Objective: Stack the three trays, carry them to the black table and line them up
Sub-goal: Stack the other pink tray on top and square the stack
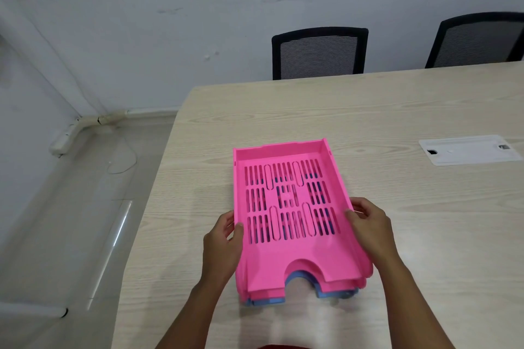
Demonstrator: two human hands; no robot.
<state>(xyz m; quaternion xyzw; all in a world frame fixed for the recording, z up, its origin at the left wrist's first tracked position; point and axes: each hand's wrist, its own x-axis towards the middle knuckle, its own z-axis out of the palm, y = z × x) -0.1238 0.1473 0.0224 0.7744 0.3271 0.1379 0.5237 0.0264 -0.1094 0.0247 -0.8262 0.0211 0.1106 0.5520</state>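
Note:
Three slotted plastic trays lie nested in one stack on the light wooden table (397, 110). The top pink tray (286, 156) covers a second pink tray (365, 266), whose edge shows at the front right. A blue tray (334, 293) sits at the bottom, visible only along the front edge and through the slots. My left hand (224, 244) grips the stack's left side, thumb on the rim. My right hand (368, 224) grips the right side the same way. The stack rests on the table surface.
Two black mesh-backed chairs (319, 52) (479, 39) stand at the table's far side against a white wall. A white cable-port plate (467, 149) is set into the tabletop at the right. The table's left edge drops to a grey floor (71, 221) with a cable duct (85, 125).

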